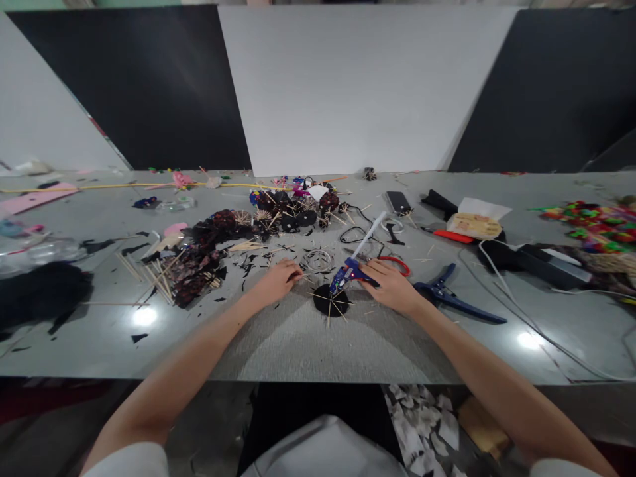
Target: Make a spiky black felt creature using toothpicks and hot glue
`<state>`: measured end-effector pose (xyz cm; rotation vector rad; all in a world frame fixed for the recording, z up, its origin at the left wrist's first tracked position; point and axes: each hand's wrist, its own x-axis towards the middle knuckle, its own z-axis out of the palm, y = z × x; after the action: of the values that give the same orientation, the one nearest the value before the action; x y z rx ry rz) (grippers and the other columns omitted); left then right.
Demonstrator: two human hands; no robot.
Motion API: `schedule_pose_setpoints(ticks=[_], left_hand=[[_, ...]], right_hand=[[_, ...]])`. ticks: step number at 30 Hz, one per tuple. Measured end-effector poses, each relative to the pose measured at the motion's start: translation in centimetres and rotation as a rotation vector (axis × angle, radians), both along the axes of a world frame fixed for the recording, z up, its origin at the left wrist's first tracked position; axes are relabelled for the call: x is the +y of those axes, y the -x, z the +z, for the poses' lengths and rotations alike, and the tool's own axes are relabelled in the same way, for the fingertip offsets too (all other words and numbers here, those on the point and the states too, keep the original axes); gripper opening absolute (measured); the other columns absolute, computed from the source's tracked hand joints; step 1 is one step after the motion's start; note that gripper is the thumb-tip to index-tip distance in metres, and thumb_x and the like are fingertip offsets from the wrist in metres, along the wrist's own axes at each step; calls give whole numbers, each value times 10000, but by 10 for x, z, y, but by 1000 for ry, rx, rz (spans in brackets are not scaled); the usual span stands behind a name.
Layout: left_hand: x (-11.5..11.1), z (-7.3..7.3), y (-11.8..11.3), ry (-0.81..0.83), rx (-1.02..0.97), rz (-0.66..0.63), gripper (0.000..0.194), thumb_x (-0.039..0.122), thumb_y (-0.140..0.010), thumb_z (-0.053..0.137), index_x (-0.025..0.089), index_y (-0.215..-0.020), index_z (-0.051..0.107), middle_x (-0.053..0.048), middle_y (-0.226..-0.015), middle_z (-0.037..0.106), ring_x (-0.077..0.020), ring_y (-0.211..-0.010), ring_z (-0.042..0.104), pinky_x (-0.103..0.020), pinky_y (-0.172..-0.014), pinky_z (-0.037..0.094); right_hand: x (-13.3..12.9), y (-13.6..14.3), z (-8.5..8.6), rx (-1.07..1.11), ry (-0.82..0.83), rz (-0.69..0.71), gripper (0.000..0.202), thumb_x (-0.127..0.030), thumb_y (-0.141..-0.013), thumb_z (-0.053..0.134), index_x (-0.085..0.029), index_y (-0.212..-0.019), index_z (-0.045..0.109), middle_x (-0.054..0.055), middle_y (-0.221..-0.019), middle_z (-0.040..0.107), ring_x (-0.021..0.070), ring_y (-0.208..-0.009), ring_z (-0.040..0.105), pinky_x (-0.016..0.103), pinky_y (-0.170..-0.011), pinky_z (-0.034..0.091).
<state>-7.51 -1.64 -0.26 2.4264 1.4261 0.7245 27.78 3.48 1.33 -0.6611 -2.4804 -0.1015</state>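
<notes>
A black disc [324, 306] lies on the grey table in front of me, with several thin wooden sticks spread over it like spokes. My right hand [387, 281] is wrapped round a blue glue gun [349, 270], whose nozzle points down at the disc. A long whitish glue stick [368, 235] juts from the gun's back. Left of the disc, my left hand [282, 279] has its fingertips pinched together at the end of a thin wooden stick [301, 276].
Dark decorated pieces and loose sticks [161, 278] lie to the left. A wire coil [318, 261] is behind the disc. Blue cutters [454, 298], an orange-handled knife [452, 236], a phone [398, 202] and white cables [517, 311] lie to the right. A large white panel [362, 86] stands behind.
</notes>
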Motion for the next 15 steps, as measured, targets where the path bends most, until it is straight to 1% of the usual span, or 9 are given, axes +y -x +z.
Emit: schedule_pose_setpoints(ticks=[7,15], left_hand=[[-1,1,-1,0,4,5,161,165,-1006,540,206,-1018,696,-60,-1035,715,-230,-1081,606,-377,-1003,494],[0,-1,0,6,-10,4,170,155,-1002,535,203,-1016,697,-62,-1032,711,-234,-1091,603,-386,-1015,494]], right_hand=[[1,0,-2,6,-25,-11,380,-195,-981,595,-183,-1357,652,130,-1204,748,283,-1140,700,519,-1057,566],[0,0,0,-6,-12,-10,378,-206,-994,579,-178,-1365,645,138,-1212,744,287,-1148,698,532,-1055,568]])
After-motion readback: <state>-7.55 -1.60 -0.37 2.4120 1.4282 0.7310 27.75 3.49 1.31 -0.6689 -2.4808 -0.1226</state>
